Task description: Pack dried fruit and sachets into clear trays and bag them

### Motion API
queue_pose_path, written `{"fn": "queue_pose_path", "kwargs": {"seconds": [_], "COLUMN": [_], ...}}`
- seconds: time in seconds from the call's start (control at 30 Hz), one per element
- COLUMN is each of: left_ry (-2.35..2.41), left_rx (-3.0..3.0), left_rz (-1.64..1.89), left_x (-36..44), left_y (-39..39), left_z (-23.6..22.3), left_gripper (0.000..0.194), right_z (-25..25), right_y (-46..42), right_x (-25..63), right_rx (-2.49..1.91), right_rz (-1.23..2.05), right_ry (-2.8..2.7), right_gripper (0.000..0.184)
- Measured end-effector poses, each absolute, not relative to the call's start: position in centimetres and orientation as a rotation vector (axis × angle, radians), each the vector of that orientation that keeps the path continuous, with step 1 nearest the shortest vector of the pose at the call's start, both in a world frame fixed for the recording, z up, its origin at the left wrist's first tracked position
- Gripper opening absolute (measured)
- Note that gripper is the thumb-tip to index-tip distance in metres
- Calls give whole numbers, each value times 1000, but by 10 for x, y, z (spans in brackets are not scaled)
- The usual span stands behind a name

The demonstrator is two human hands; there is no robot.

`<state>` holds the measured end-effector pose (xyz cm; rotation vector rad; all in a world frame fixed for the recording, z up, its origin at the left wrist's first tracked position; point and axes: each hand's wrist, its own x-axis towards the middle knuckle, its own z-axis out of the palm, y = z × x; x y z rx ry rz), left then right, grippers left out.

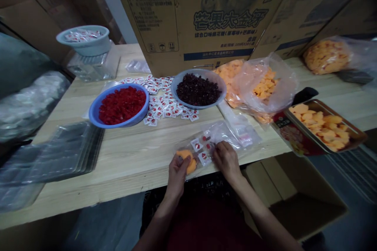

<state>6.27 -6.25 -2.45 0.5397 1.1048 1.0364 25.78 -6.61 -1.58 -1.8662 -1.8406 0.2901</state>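
Observation:
A clear plastic bag (pixel 206 141) lies near the front edge of the wooden table (pixel 126 153). It holds orange pieces (pixel 191 164), small white-and-red sachets and a few red bits. My left hand (pixel 177 172) is closed on the bag's near left corner, over the orange pieces. My right hand (pixel 226 159) pinches the same bag a little to the right.
A blue bowl of red pieces (pixel 120 106) and a grey bowl of dark berries (pixel 198 89) stand behind, with loose sachets (pixel 165 104) between them. Bags of orange chunks (pixel 259 86) and a metal tray of chunks (pixel 324 125) are right. Clear trays (pixel 59 153) stack left. Cardboard boxes (pixel 200 11) line the back.

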Motion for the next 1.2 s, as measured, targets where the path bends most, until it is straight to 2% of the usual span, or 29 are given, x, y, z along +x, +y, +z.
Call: {"fn": "queue_pose_path", "kwargs": {"seconds": [0.2, 0.53, 0.63, 0.8, 0.9, 1.1, 1.2], "left_ry": [1079, 1107, 1115, 1117, 1135, 1200, 1180], "left_rx": [541, 485, 477, 473, 523, 575, 582], "left_rz": [1027, 1028, 1063, 1141, 1159, 1082, 1048], "left_x": [65, 47, 49, 64, 74, 77, 77], "left_y": [-64, -63, -62, -62, -71, -93, -96], "left_z": [-22, -10, -10, -21, -24, -19, -21], "left_gripper": [41, 49, 51, 46, 39, 41, 43], "right_z": [-7, -16, -18, -18, -19, -23, -22], "right_y": [-72, -58, -57, -70, -78, -62, -45], "right_x": [260, 265, 264, 269, 266, 258, 260], "right_rx": [-1751, -1958, -1963, -1813, -1783, -1903, -1902], "right_rz": [393, 7, 66, 323, 400, 253, 200], "right_ry": [-1799, -1700, -1697, -1642, -1592, -1512, -1597], "right_gripper": [13, 12, 7, 22, 19, 23, 18]}}
